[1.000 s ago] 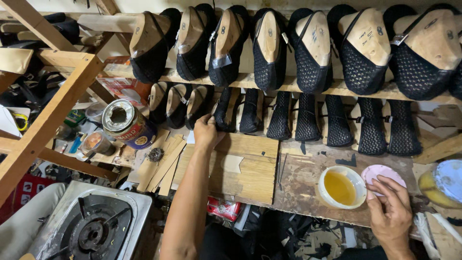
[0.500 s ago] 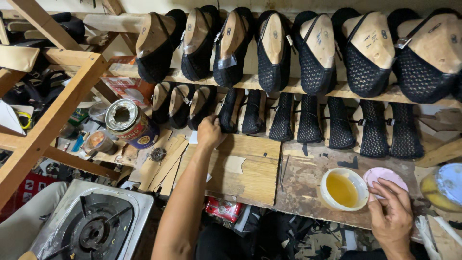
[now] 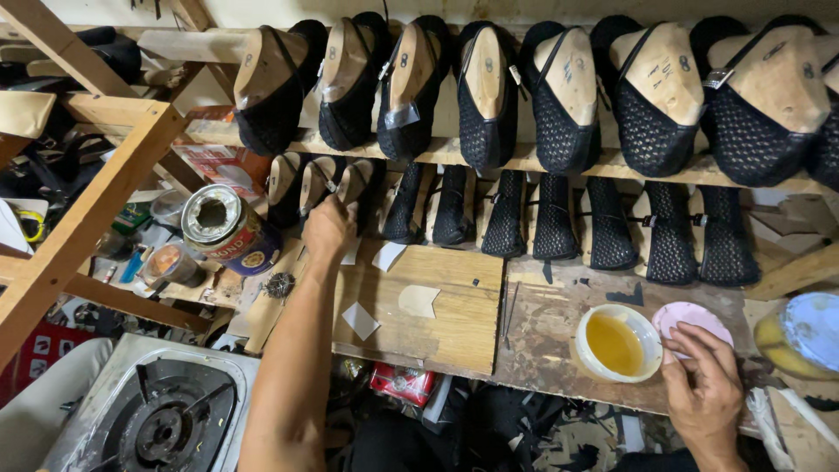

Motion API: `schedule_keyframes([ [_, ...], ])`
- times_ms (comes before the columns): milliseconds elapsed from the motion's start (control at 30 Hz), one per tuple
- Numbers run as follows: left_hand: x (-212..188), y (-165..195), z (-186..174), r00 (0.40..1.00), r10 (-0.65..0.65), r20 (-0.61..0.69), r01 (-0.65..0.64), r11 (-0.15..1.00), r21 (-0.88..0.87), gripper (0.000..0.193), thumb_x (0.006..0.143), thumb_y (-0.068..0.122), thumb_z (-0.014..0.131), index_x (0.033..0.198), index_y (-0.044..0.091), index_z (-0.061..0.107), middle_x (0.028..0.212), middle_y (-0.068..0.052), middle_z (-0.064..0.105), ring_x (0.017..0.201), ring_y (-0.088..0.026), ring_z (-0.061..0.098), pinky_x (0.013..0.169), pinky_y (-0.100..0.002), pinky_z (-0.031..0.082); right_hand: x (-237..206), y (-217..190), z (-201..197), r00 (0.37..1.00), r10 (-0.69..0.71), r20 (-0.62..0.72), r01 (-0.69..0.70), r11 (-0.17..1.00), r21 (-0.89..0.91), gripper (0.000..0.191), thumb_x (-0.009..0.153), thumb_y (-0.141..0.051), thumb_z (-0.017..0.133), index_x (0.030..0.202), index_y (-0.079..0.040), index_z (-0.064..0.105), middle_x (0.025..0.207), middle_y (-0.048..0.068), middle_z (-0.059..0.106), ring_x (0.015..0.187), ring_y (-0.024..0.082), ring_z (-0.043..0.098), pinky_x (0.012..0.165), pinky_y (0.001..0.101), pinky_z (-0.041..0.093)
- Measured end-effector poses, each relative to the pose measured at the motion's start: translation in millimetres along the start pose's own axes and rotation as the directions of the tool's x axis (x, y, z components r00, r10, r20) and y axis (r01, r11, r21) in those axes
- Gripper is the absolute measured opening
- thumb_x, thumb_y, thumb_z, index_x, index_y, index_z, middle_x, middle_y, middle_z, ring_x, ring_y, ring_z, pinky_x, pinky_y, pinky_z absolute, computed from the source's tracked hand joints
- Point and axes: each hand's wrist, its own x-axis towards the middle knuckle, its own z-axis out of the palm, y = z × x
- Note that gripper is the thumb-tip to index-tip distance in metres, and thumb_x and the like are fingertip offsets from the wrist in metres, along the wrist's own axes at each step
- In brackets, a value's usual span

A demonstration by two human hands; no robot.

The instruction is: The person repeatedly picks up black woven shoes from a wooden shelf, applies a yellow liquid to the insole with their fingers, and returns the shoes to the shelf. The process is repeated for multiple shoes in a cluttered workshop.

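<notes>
Shelf [image 3: 524, 162]: black mesh shoes on wooden lasts, toes down, in an upper and a lower row.
Tabletop [image 3: 542, 323]: carries a bowl of amber glue [image 3: 617, 343], with a pink lid [image 3: 690, 316] just to its right.
Left hand [image 3: 328, 229]: stretched far forward to the lower row, fingers closed about a lasted shoe [image 3: 354, 188] standing upright; its long axis runs away from the person.
Right hand [image 3: 703, 393]: near the tabletop edge, fingers loosely curled, touching the lid; whether it grips anything cannot be told.
</notes>
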Motion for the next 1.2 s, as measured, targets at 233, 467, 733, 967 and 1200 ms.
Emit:
schedule_keyframes([
  [233, 11.3, -29.8, 11.2, 0.970, -0.223, 0.097, 0.218, 0.623, -0.752, 0.037, 0.098, 0.037, 0.067, 0.104, 0.001, 0.075, 0.080, -0.013, 0.071, 0.061, -0.019, 0.061, 0.055, -0.037, 0.049, -0.1, 4.9, -1.5, 1.000, 0.004, 0.003, -0.004, 0.999, -0.034, 0.031, 0.096, -0.004, 0.066, 0.126, 0.003, 0.065, 0.135, 0.017, 0.060, 0.104, 0.021, 0.069, 0.081, 0.0298, 0.058],
  [467, -121.0, -9.2, -52.4, 0.879, -0.213, 0.426, 0.455, 0.113, -0.883, 0.031, 0.094, 0.036, 0.064, 0.098, 0.005, 0.062, 0.077, -0.006, 0.062, 0.057, -0.018, 0.057, 0.049, -0.032, 0.044, -3.5, 8.7, -1.6, 1.000, -0.029, 0.006, 0.029, 0.999, -0.025, 0.032, 0.098, -0.004, 0.067, 0.129, 0.002, 0.065, 0.133, 0.016, 0.061, 0.103, 0.021, 0.069, 0.082, 0.0289, 0.057],
  [733, -306.5, 7.7, -7.7, 0.886, 0.224, 0.406, 0.463, -0.417, -0.782, 0.091, 0.074, 0.056, 0.085, 0.141, 0.004, 0.053, 0.127, -0.009, 0.068, 0.110, -0.022, 0.070, 0.092, -0.043, 0.058, 0.0, 1.7, -4.2, 0.999, -0.033, 0.013, 0.033, 0.999, 0.010, 0.030, 0.101, -0.008, 0.068, 0.129, 0.002, 0.065, 0.132, 0.015, 0.062, 0.104, 0.022, 0.068, 0.087, 0.0290, 0.056],
  [967, -380.3, 24.8, -5.3, 0.730, 0.153, 0.666, 0.666, -0.377, -0.644, 0.081, 0.076, 0.052, 0.081, 0.136, 0.003, 0.056, 0.114, -0.011, 0.073, 0.095, -0.023, 0.072, 0.081, -0.040, 0.061, 23.1, -42.5, -24.2, 0.973, -0.119, 0.200, 0.149, 0.978, -0.144, 0.029, 0.091, -0.020, 0.076, 0.116, -0.004, 0.072, 0.130, 0.009, 0.066, 0.113, 0.027, 0.068, 0.093, 0.0375, 0.056],
  [1200, -367.1, 64.8, -34.6, 0.768, 0.294, 0.569, 0.636, -0.237, -0.734, 0.073, 0.085, 0.043, 0.078, 0.138, -0.002, 0.056, 0.119, -0.011, 0.072, 0.099, -0.020, 0.072, 0.085, -0.035, 0.060, 58.9, -68.1, -10.7, 0.834, -0.297, 0.465, 0.460, 0.840, -0.289, 0.061, 0.075, -0.052, 0.074, 0.115, -0.006, 0.076, 0.162, 0.016, 0.039, 0.153, 0.041, 0.023, 0.116, 0.0645, 0.024],
])
